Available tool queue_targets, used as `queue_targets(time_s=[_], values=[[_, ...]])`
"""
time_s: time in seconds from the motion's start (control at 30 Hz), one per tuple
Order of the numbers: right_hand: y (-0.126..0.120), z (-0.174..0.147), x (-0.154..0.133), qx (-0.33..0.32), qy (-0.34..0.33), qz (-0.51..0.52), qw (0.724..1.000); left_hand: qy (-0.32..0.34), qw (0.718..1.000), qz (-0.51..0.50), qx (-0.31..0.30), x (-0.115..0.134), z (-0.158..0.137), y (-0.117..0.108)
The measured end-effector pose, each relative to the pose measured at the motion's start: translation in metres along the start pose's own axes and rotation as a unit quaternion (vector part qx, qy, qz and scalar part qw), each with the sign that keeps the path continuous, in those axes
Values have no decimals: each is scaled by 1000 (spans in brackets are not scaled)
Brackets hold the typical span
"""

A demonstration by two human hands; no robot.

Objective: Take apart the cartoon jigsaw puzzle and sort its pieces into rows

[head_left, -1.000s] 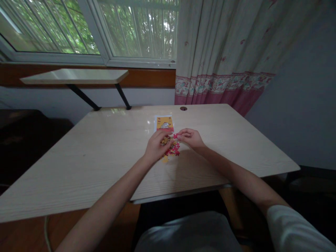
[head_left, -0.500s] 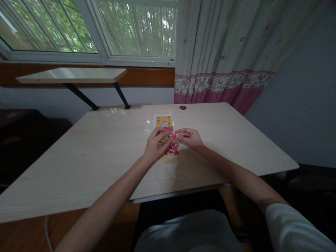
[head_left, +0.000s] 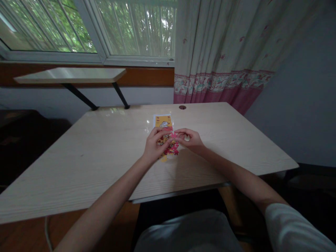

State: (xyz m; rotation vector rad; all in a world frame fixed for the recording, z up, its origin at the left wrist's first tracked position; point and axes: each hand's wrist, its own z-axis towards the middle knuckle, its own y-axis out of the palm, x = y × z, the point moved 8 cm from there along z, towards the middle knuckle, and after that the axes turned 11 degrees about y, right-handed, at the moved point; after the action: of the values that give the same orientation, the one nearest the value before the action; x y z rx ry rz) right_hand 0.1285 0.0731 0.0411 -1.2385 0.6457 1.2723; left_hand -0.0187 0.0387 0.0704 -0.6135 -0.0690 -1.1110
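Observation:
Between my two hands is a small pink-red jigsaw piece [head_left: 173, 135], raised over a pile of jigsaw pieces [head_left: 172, 150] in red, yellow and dark colours. My left hand [head_left: 155, 144] pinches the piece from the left, fingers curved over the pile. From the right, the thumb and fingertips of my right hand [head_left: 191, 139] close on it as well. Whether it is one piece or two joined ones is too small to tell. Just beyond my fingers lies a picture card [head_left: 163, 120], orange and red with a white animal; its near edge is partly hidden.
The pale wooden desk [head_left: 105, 150] spreads out on all sides of my hands. A raised shelf [head_left: 70, 75] on black legs stands at the back left. Near the far edge is a round cable hole [head_left: 182, 107]. A curtain [head_left: 223, 70] hangs behind the desk.
My right thumb has shifted slightly down and left, nearer the pink-red piece. Otherwise both hands stay in about the same place.

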Motion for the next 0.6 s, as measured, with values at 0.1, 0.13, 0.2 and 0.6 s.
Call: queue_targets(time_s=[0.1, 0.13, 0.2, 0.6], values=[[-2, -1, 0, 13, -16, -7, 1000, 9, 1000, 2, 3, 1, 0, -1], [-2, -1, -1, 19, -22, -17, 999, 11, 1000, 3, 3, 2, 0, -1], [-4, -2, -3, 33, -35, -49, 998, 8, 1000, 4, 2, 2, 0, -1], [-8, -7, -21, 64, -98, -173, 978, -8, 1000, -2, -7, -1, -1, 1]])
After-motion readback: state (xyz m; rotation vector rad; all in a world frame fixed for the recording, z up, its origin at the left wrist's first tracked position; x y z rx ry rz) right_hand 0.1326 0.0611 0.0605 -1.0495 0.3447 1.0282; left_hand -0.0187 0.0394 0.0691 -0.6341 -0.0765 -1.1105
